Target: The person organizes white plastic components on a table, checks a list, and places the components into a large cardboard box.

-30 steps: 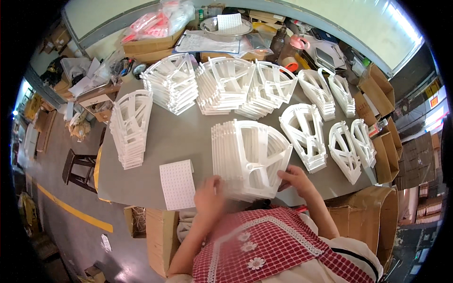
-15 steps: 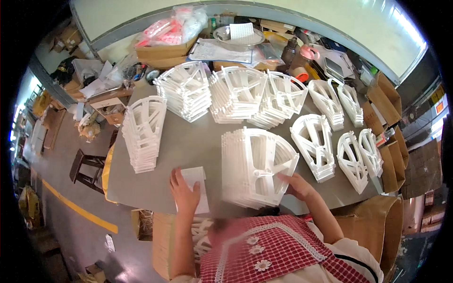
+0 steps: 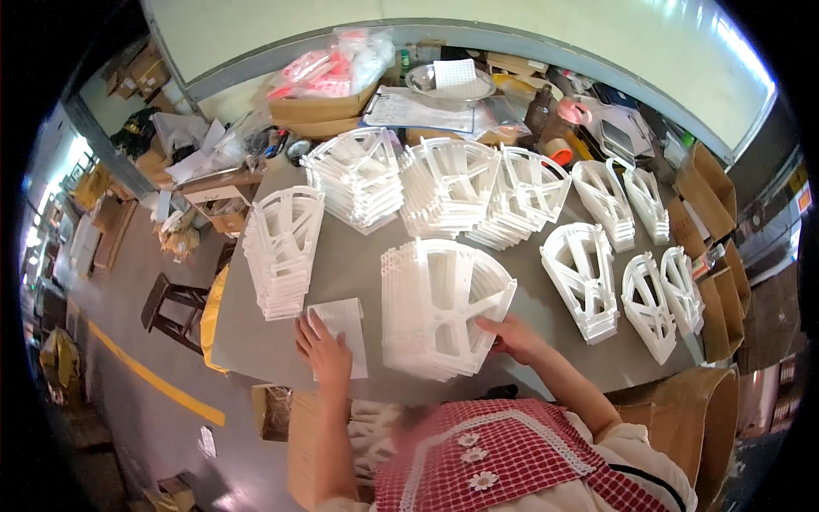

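My left hand (image 3: 324,350) lies palm down with fingers spread over the left edge of a flat white sheet (image 3: 353,337) on the table. To its right stands a thick stack of white plastic quarter-round frames (image 3: 444,303) with spoke-like ribs. My right hand (image 3: 514,336) grips the stack's lower right edge, thumb on the front frame and fingers hidden behind it. A stack of similar white frames (image 3: 284,252) stands just beyond my left hand. Nearest on the right of my right hand is a smaller stack of narrower white frames (image 3: 582,277).
Across the grey table (image 3: 256,350), more frame stacks (image 3: 354,175) line the far side. Behind them are a clipboard (image 3: 418,111), a metal plate (image 3: 478,88) and a brown bottle (image 3: 539,107). Cardboard boxes (image 3: 708,192) border the right edge; an open carton (image 3: 303,444) sits below the near edge.
The frame stack in my right hand has moved left, nearer the white sheet. The sheet has shifted left along with my left hand. The whole view has also swung slightly.
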Demonstrator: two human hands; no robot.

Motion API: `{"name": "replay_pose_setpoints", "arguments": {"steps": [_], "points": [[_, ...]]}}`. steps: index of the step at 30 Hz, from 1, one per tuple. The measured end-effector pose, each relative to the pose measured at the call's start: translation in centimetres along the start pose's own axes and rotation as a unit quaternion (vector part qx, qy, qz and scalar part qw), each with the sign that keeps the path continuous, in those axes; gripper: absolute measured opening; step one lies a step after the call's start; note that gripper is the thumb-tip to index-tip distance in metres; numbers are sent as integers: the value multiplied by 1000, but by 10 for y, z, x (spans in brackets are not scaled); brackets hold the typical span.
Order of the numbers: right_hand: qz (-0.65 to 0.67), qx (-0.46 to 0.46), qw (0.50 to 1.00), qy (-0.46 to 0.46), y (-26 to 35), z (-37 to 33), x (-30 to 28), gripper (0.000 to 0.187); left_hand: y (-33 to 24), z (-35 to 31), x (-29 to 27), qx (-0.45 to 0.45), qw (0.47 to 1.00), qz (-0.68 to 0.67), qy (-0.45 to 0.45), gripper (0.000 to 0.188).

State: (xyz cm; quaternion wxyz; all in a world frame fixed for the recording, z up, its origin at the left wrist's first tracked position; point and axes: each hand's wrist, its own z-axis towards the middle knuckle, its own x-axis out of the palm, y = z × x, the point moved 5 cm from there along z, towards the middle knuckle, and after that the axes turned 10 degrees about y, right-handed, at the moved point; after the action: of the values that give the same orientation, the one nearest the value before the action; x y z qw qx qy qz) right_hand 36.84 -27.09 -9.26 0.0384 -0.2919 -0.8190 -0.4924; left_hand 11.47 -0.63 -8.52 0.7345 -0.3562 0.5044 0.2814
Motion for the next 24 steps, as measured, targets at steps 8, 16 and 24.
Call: {"name": "replay_pose_setpoints", "arguments": {"steps": [8,16,24], "points": [[59,20,997,41,-10,-4,-6,58,-68,-36,-4,43,956,-216,196,43],[-76,-100,988,91,-4,-8,23,44,-101,-63,20,-146,933,-282,171,50],[91,80,990,71,-34,-57,-40,48,-142,-179,-4,-236,864,-403,190,66]]}}
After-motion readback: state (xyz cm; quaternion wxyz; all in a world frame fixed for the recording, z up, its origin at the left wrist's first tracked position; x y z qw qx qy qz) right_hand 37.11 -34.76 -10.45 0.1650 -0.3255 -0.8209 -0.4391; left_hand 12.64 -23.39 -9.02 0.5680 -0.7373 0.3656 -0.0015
